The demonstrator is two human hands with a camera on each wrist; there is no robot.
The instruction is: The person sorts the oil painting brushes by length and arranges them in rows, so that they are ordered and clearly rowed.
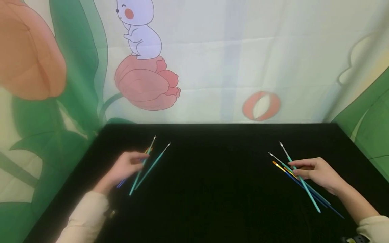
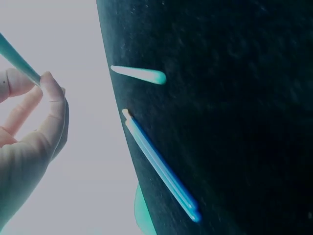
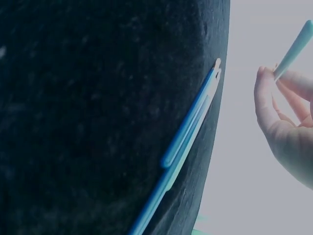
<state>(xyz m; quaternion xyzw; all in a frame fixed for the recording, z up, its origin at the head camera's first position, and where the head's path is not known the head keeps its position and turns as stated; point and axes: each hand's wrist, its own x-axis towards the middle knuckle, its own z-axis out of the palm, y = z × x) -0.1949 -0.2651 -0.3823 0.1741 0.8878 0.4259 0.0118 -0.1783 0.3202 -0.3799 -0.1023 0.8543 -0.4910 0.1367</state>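
Observation:
On the left, my left hand [image 1: 130,164] pinches a teal paintbrush [image 1: 135,184] by its handle, bristles pointing away from me. A second teal paintbrush [image 1: 153,165] lies just right of it. Blue paintbrushes [image 2: 164,169] rest side by side on the table, partly hidden by the hand in the head view. On the right, my right hand [image 1: 322,175] holds another teal paintbrush [image 1: 311,196] between thumb and fingers, above the table in the right wrist view. Beneath it lie blue paintbrushes [image 3: 151,200] with orange tips and one more teal paintbrush [image 1: 277,158].
A black table [image 1: 212,182] spans the space between both groups of brushes. Behind it hangs a pale cloth [image 1: 206,67] printed with tulips, leaves and a white animal. The cloth continues along both sides.

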